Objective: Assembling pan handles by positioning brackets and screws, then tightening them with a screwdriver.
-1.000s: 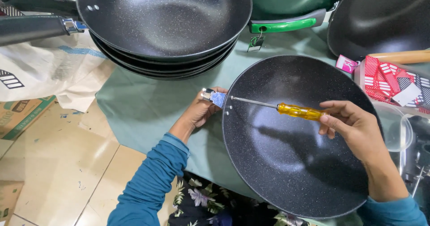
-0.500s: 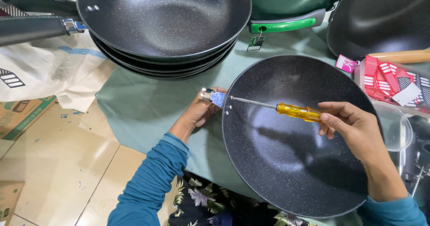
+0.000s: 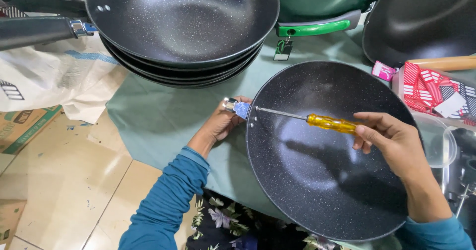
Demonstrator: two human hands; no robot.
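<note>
A dark speckled frying pan [image 3: 322, 180] lies in front of me on a green cloth. My left hand [image 3: 223, 123] grips the metal handle bracket [image 3: 237, 107] at the pan's left rim. My right hand [image 3: 391, 141] holds a screwdriver [image 3: 317, 121] by its yellow handle. The screwdriver's thin shaft runs left across the pan, with its tip at the rim beside the bracket.
A stack of dark pans [image 3: 183, 27] with black handles [image 3: 34, 31] sits at the upper left. A green-handled pan [image 3: 312, 29] and another dark pan [image 3: 426, 22] are behind. Red-and-white packets [image 3: 431, 89] lie at right. A white sack [image 3: 54, 76] and cardboard [image 3: 25, 126] rest on the tiled floor.
</note>
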